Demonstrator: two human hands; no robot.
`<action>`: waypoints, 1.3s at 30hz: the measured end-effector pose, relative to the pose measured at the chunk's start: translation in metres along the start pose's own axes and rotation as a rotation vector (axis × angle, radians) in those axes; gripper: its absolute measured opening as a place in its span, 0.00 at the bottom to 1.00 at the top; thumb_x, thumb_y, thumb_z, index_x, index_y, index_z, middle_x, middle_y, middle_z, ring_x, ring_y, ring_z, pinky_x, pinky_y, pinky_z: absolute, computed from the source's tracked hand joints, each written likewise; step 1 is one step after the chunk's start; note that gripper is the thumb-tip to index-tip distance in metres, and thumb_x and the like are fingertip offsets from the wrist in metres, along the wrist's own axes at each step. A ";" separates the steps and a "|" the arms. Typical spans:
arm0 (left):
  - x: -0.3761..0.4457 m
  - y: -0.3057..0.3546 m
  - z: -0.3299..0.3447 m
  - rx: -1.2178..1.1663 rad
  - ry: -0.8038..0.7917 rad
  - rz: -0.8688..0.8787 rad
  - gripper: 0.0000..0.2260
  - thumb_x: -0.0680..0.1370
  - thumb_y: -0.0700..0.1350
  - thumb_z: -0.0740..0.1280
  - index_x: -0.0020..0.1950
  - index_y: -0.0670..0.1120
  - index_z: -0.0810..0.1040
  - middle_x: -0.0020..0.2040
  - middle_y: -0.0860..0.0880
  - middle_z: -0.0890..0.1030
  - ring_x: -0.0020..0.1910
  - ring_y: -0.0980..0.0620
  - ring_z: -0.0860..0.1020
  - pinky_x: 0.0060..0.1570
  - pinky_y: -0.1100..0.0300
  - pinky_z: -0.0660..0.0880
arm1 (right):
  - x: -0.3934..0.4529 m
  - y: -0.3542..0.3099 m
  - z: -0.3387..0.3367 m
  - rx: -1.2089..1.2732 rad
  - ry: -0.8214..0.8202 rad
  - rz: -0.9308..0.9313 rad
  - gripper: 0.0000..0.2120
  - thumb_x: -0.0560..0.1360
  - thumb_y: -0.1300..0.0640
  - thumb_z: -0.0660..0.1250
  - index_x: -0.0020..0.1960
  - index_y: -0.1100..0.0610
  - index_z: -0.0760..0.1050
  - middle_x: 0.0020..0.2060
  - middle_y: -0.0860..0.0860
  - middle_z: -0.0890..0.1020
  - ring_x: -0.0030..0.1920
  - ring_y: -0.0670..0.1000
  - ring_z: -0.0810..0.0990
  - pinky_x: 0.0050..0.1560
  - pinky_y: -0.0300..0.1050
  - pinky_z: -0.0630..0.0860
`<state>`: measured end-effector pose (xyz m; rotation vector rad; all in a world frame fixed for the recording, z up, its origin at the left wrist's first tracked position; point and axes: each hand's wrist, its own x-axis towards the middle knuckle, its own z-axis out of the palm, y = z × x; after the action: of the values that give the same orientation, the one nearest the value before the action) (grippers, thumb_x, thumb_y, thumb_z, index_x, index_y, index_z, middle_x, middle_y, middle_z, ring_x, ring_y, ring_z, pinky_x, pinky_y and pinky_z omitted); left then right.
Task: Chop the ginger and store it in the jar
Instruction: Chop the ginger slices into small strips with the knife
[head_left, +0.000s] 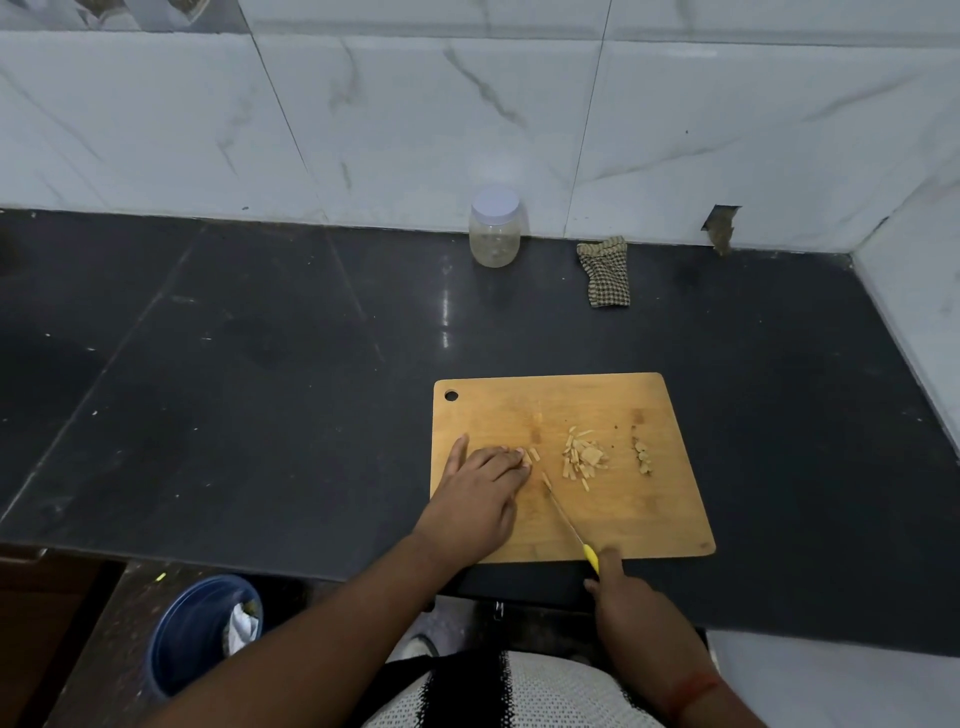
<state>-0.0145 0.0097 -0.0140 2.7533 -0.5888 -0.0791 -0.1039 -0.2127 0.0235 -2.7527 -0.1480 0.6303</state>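
Black counter (260, 338) w/ marble-tile wall (415, 104)

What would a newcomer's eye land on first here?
The rectangular bamboo cutting board on the black stone counter, where the left hand pins ginger sticks and the right hand holds a yellow-handled knife. Behind, a lidded clear plastic jar stands at the marble wall.

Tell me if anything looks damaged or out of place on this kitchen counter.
One thing stands out: a ragged hole in the wall tile at counter level, right of the checked cloth, with broken edges and brownish debris in it. The cutting board, ginger pieces and lidded jar look orderly.
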 end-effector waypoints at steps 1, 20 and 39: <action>0.000 0.000 0.000 0.000 0.001 -0.001 0.21 0.80 0.46 0.58 0.73 0.52 0.73 0.73 0.54 0.72 0.73 0.53 0.66 0.77 0.37 0.51 | -0.001 -0.001 0.000 -0.041 -0.008 -0.015 0.17 0.83 0.47 0.50 0.68 0.54 0.56 0.43 0.51 0.82 0.37 0.51 0.80 0.29 0.42 0.67; 0.000 0.001 -0.001 -0.009 0.000 -0.016 0.21 0.80 0.45 0.59 0.73 0.51 0.74 0.72 0.54 0.73 0.73 0.53 0.66 0.78 0.38 0.48 | 0.008 0.004 -0.025 0.335 -0.123 0.077 0.07 0.80 0.46 0.60 0.48 0.48 0.67 0.36 0.49 0.77 0.38 0.49 0.77 0.36 0.41 0.69; -0.001 0.002 -0.002 -0.008 -0.012 -0.022 0.21 0.80 0.45 0.59 0.74 0.51 0.73 0.74 0.54 0.71 0.74 0.53 0.65 0.78 0.38 0.48 | 0.001 -0.002 -0.022 0.359 -0.075 0.133 0.09 0.79 0.47 0.63 0.54 0.48 0.66 0.39 0.50 0.78 0.38 0.48 0.78 0.38 0.45 0.74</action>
<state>-0.0157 0.0085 -0.0118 2.7541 -0.5606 -0.1031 -0.0937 -0.2170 0.0423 -2.4076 0.1222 0.7174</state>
